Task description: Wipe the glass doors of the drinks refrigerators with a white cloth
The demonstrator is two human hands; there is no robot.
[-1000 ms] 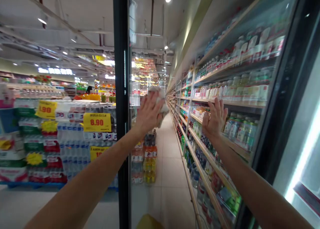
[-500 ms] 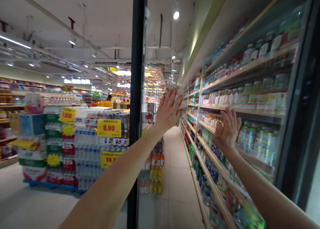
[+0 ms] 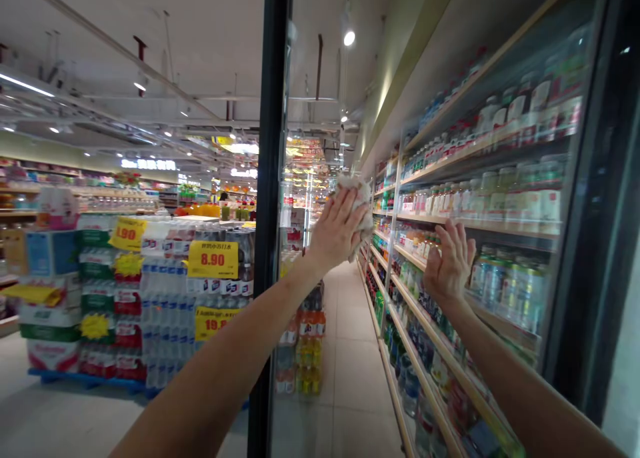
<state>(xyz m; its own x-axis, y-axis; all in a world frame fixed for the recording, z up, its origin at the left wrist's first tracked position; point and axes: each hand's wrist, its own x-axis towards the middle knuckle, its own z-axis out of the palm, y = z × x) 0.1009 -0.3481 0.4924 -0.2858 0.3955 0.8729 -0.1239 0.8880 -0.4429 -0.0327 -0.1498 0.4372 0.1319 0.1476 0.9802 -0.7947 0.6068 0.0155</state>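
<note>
My left hand (image 3: 337, 230) is at mid-view, fingers fairly straight and laid over a crumpled whitish cloth (image 3: 364, 186). It presses the cloth against a tall glass pane with a dark frame (image 3: 271, 145). Part of the cloth sticks out above and right of the fingers; the rest is hidden under the palm. To the right, my right hand (image 3: 447, 265) is raised with fingers apart and slightly bent, holding nothing. It is nearest the pane in front of the drink shelves; whether it touches the glass I cannot tell.
Shelves of bottles and jars (image 3: 525, 198) run along the right. A second dark upright (image 3: 580, 245) stands at far right. Left of the frame, stacked drink packs (image 3: 167, 311) rest on a blue pallet (image 3: 85, 378), with yellow price signs (image 3: 213, 259). A tiled aisle (image 3: 350, 351) leads away.
The view has shifted slightly, so the surroundings sit a little further left. My left hand and the cloth stay about mid-view, with more cloth showing above the fingers. My right hand remains raised.
</note>
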